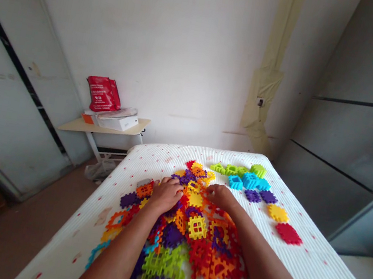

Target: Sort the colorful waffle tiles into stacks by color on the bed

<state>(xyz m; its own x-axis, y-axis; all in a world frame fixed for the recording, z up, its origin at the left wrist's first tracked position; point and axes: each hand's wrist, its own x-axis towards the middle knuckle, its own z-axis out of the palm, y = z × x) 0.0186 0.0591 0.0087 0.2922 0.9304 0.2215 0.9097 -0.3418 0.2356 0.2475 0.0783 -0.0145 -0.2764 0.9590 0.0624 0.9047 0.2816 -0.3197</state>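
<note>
A heap of colourful interlocking plastic tiles [191, 236] lies on a white ribbed sheet [311, 272] in front of me. My left hand [165, 194] rests palm down on the far part of the heap, fingers curled over purple and orange tiles. My right hand [220, 196] lies beside it, fingers curled into the tiles at the heap's far edge; what they pinch is hidden. Farther right stand joined green tiles [235, 169] and blue tiles [249, 181]. Loose purple [260, 196], yellow [278, 213] and red [288, 234] tiles lie apart.
A small beige side table [66, 126] at the back left carries a red bag [103, 94] and a white box [117, 122]. Grey cabinet panels stand on the left and right. White wall behind. Brown floor left of the bed.
</note>
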